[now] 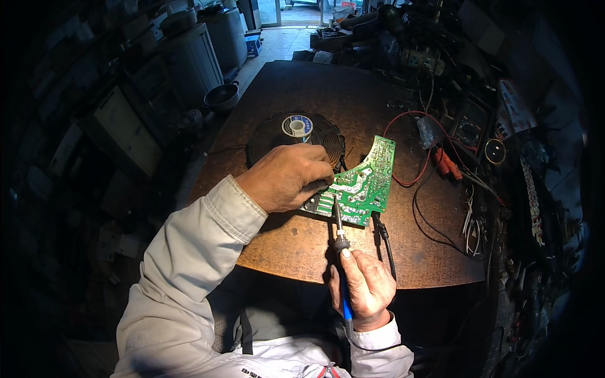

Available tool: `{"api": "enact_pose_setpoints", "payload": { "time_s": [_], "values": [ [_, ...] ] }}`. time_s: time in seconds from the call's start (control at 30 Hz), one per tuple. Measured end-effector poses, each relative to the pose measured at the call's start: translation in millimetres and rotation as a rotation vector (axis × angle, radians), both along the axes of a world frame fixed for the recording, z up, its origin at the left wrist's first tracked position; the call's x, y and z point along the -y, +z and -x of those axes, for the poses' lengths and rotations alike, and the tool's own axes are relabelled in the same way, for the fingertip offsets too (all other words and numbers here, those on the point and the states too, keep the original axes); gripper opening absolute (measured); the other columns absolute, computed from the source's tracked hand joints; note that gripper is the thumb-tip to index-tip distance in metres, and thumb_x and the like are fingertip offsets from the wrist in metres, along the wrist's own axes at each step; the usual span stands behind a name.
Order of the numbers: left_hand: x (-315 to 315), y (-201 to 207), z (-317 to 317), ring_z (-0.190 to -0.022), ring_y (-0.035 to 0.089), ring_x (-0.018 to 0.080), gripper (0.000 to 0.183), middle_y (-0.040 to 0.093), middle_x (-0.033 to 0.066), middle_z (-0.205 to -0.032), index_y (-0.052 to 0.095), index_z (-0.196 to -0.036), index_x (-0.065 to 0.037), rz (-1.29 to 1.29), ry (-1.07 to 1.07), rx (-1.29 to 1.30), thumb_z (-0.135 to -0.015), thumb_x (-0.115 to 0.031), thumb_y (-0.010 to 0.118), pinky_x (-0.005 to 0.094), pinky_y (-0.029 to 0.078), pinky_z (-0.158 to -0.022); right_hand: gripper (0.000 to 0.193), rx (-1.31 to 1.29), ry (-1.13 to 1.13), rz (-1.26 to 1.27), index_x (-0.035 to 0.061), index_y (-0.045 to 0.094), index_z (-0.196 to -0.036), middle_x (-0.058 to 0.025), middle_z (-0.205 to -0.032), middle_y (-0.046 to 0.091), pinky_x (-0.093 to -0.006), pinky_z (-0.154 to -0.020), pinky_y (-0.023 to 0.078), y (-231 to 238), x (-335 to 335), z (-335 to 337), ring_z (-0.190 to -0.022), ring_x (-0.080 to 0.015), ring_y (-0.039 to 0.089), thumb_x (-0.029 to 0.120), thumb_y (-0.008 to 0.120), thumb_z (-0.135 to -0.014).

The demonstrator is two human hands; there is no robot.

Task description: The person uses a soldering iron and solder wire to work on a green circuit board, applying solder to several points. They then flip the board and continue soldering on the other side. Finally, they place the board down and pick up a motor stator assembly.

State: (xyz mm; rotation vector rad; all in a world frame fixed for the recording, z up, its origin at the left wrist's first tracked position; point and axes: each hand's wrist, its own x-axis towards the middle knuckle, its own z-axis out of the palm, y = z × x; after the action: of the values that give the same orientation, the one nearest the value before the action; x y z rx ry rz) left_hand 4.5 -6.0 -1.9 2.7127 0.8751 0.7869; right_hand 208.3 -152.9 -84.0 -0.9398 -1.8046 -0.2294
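A green circuit board (359, 189) lies on the wooden table with its soldered side up. My right hand (367, 286) grips the blue handle of a soldering iron (341, 236), and the iron's tip points at the lower left part of the board. Over the board's upper left edge, my left hand (293, 175) is closed with thumb and fingers pinched together. What that pinch holds, if anything, is hidden. Just beyond the left hand stands a spool of solder (297, 126) on a dark round coil (268, 135).
A black cable (384, 242) runs from the board's lower edge. To the right lie red clips (447, 165) with red leads, a multimeter (471, 123) and loose wires (472, 227). A pan (222, 96) stands left of the table. Clutter crowds the far right.
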Motion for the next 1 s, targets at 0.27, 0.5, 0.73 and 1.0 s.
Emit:
{"api": "enact_pose_setpoints", "payload": {
  "time_s": [0.27,0.5,0.73,1.0],
  "values": [
    [-1.8,-0.4,0.9,-0.086,0.07,0.0273,0.017,0.068,0.0089,-0.093,0.075,-0.096,-0.003,-0.003,-0.012,-0.011,-0.081,-0.006,0.083,0.0385,0.057,-0.073,0.04,0.008,0.017,0.038,-0.0031,0.073,-0.116,-0.0188,-0.094,0.073,-0.0386,-0.073,0.062,1.7,2.5,-1.2,-0.081,-0.0327,0.074,0.0,0.081,-0.077],
    [-1.8,-1.1,0.4,-0.086,0.07,0.0277,0.017,0.068,0.0089,-0.093,0.075,-0.096,-0.004,-0.013,-0.019,0.004,-0.082,-0.007,0.083,0.0388,0.057,-0.073,0.047,0.016,0.027,0.001,-0.0038,0.07,-0.122,-0.0155,-0.089,0.071,-0.0367,-0.067,0.06,2.7,-0.9,-1.2,-0.074,-0.0292,0.072,-0.002,0.079,-0.076],
    [-0.5,0.1,0.7,-0.086,0.069,0.0286,0.018,0.068,0.0094,-0.092,0.075,-0.097,-0.004,-0.022,-0.015,-0.004,-0.082,-0.008,0.084,0.0398,0.056,-0.073,0.043,0.007,0.026,0.005,-0.0038,0.072,-0.119,-0.0159,-0.09,0.072,-0.0365,-0.068,0.06,2.6,-0.8,-0.7,-0.075,-0.0296,0.072,-0.002,0.08,-0.076],
    [-0.3,-0.5,-0.1,-0.084,0.069,0.0288,0.018,0.067,0.0098,-0.09,0.075,-0.096,-0.003,-0.028,-0.007,-0.004,-0.081,-0.009,0.084,0.0399,0.056,-0.072,0.042,0.01,0.014,0.002,-0.0034,0.073,-0.117,-0.016,-0.09,0.072,-0.0369,-0.068,0.06,1.0,-0.5,-0.8,-0.075,-0.03,0.072,-0.001,0.081,-0.075]
  ]
}}
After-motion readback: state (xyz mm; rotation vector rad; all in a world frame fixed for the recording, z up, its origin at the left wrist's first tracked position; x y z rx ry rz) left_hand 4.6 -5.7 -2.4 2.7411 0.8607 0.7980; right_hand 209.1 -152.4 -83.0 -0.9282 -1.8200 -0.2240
